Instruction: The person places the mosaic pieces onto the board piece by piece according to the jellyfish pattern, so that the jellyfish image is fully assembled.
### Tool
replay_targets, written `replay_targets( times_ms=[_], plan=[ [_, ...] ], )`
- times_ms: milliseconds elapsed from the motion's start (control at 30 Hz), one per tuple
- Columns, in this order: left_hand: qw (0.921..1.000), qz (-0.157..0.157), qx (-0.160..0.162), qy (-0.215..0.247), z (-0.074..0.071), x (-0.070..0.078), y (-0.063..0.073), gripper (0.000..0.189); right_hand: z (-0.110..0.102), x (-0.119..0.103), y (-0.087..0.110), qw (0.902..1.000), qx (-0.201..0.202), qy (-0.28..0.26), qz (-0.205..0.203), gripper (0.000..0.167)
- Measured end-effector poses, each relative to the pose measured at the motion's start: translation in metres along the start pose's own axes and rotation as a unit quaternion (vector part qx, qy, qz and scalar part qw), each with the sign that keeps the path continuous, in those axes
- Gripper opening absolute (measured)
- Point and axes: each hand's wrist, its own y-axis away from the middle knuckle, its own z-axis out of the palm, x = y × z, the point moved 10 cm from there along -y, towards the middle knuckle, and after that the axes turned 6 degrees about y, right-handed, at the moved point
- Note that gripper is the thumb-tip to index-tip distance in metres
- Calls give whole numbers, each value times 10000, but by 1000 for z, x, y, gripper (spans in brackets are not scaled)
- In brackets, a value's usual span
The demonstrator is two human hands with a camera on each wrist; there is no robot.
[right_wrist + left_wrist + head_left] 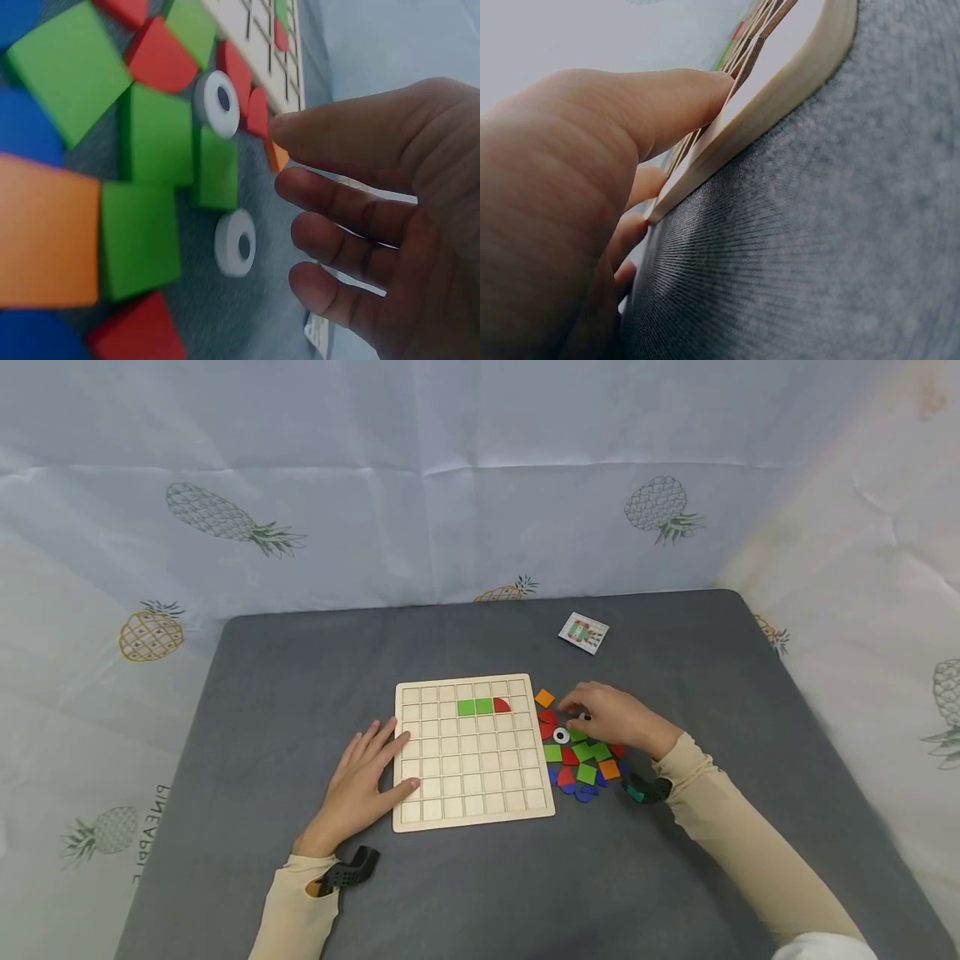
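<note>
A pale wooden grid board [472, 765] lies on the dark tabletop. Two green squares [476, 707] and a red rounded piece [502, 705] sit side by side in one of its upper rows. My left hand [356, 789] rests with spread fingers on the board's left edge, its thumb over the rim in the left wrist view. Over the loose pieces on the right hovers my right hand [617, 717], thumb and fingers loosely bent, with nothing visible between them. Close to its fingers are an orange square [544, 698] and a white eye disc [237, 244].
Green squares [587, 773], red rounded pieces [547, 723], blue pieces [588, 792] and another orange square [609, 769] form a pile along the board's right side. A small patterned card [583, 632] lies farther back. Behind the table hangs a pineapple-print cloth [450, 535].
</note>
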Motion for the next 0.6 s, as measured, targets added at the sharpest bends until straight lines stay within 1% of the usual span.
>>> replay_targets(
  times_ms=[167,300,467,600],
  plan=[
    [10000,-11,13,10,-1,1,0,80,8,6,6,9995,-193,232,36,28],
    [10000,-21,8,-8,-1,0,0,80,10,4,8,9985,-240,497,14,27],
    [10000,-34,-1,14,-1,0,0,80,11,1,9,9976,-320,620,-25,27],
    [10000,-12,-1,63,-2,1,0,79,12,1,9,9969,-401,674,24,27]
  ],
)
